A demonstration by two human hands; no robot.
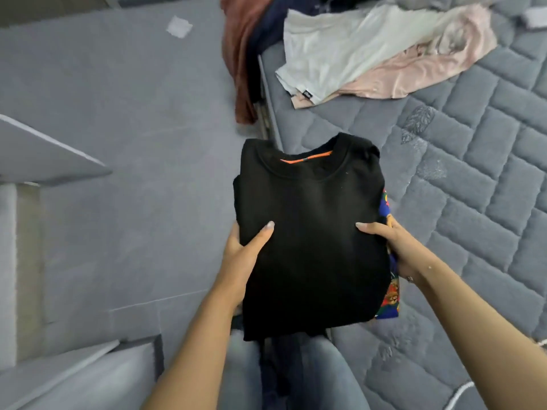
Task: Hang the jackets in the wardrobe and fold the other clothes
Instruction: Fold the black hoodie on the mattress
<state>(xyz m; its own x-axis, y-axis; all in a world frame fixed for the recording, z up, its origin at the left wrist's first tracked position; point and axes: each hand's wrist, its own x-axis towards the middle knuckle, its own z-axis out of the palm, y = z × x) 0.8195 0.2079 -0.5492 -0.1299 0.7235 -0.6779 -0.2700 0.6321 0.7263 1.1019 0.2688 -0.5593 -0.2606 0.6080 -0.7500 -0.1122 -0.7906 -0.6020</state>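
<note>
Your left hand [247, 250]: grips the folded black sweatshirt [310, 232], thumb on top.
Your right hand [393, 247]: grips its other side.
Mattress [473, 202] far edge: white and pink clothes [370, 54].

Soft, even, dimmish light — edges bend and blur, perhaps from motion.

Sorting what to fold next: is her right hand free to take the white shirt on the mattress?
Probably not yet: the right hand grips the folded black sweater, far from the white shirt.
</note>
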